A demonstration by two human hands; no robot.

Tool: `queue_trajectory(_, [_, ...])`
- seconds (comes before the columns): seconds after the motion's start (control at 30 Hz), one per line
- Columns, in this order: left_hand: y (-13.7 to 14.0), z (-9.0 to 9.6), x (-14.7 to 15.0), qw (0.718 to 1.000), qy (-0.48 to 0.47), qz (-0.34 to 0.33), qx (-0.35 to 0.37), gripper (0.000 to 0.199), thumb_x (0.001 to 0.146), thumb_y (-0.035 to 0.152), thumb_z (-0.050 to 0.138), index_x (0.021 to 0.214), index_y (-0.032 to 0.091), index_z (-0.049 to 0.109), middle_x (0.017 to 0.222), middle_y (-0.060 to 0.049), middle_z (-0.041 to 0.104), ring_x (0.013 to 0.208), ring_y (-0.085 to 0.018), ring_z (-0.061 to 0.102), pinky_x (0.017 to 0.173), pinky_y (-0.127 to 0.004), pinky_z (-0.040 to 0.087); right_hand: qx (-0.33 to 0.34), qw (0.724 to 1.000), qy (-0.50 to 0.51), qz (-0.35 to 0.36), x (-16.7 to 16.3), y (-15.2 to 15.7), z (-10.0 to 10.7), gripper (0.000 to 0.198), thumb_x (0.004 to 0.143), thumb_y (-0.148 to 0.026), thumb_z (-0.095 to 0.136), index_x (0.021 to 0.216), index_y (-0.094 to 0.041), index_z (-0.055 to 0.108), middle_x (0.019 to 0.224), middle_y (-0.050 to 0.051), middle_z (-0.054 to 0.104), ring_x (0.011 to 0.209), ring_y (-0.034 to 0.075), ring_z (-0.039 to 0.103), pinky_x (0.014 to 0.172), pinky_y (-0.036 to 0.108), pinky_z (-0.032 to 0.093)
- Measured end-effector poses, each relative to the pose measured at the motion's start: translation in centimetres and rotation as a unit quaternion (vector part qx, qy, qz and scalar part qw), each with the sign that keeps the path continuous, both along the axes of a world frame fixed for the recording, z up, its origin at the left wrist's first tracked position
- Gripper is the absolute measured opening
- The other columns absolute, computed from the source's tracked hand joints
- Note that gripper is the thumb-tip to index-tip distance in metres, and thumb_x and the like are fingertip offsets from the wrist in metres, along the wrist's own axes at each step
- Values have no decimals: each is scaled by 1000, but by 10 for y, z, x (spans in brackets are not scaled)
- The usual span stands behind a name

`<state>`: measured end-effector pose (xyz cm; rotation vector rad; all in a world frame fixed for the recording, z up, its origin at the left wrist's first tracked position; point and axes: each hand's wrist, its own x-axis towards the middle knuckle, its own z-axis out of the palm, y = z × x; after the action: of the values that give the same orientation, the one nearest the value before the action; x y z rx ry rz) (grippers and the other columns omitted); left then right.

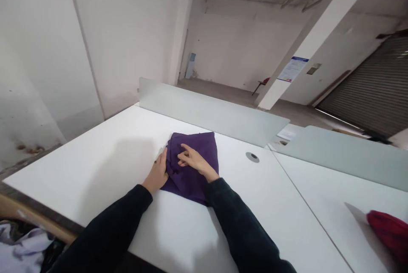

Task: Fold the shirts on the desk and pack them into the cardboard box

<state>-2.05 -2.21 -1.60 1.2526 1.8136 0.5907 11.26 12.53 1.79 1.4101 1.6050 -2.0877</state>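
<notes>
Pressing a purple cloth (194, 162), already folded into a compact square, flat near the desk's (105, 158) far edge, left hand (158, 173) steadying its left side, right hand (193, 159) smoothing on top, each grip flat and holding nothing, final creasing apparently remaining.

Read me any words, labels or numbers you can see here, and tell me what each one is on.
No text can be read.
Notice on the pillar: blue header and lines of print, too small and blurred to read.
Purple cloth under the left hand and right hand: no label or print shows.
Red cloth on the next desk: no lettering shows.
</notes>
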Motion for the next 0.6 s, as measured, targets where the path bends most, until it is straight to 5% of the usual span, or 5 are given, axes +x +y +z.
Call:
queue_trajectory(0.1, [5, 11, -4, 999, -28, 13, -12, 72, 79, 4, 35, 151, 11, 33, 153, -18, 35, 146, -25, 30, 122, -45, 26, 148, 987, 20, 62, 42, 9, 6, 43, 87, -22, 61, 129, -16, 59, 107, 8, 69, 94, 18, 68, 90, 35, 56])
queue_trajectory(0.23, [16, 36, -5, 999, -25, 33, 5, 58, 75, 1, 33, 119, 19, 66, 150, -9, 42, 145, -23, 33, 122, -45, 27, 289, 949, 5, 126, 94, 5, 7, 27, 88, -25, 61, 113, -20, 70, 118, 9, 68, 109, 24, 63, 100, 43, 50])
queue_trajectory(0.33, [21, 54, 2, 999, -26, -5, 42, 42, 88, 13, 35, 108, 21, 70, 138, -7, 57, 141, -23, 38, 120, -46, 28, 335, 923, -1, 188, 113, -10, -1, 24, 86, -22, 62, 107, -18, 73, 120, 12, 67, 116, 28, 60, 104, 48, 47])
queue_trajectory(0.47, [18, 57, 15, 994, 16, -107, -7, 28, 92, 32, 50, 107, 22, 71, 131, -8, 63, 139, -30, 41, 119, -58, 21, 370, 903, 5, 217, 116, -21, -14, 24, 85, -18, 62, 106, -17, 73, 121, 15, 65, 115, 30, 59, 101, 50, 48])
queue_trajectory(0.6, [11, 46, 16, 987, 52, -146, -42, 39, 88, 12, 44, 117, 24, 67, 141, -8, 55, 143, -28, 35, 117, -55, 27, 358, 917, 13, 173, 119, -18, -21, 22, 88, -20, 57, 103, -18, 73, 117, 13, 68, 113, 27, 61, 102, 49, 48])
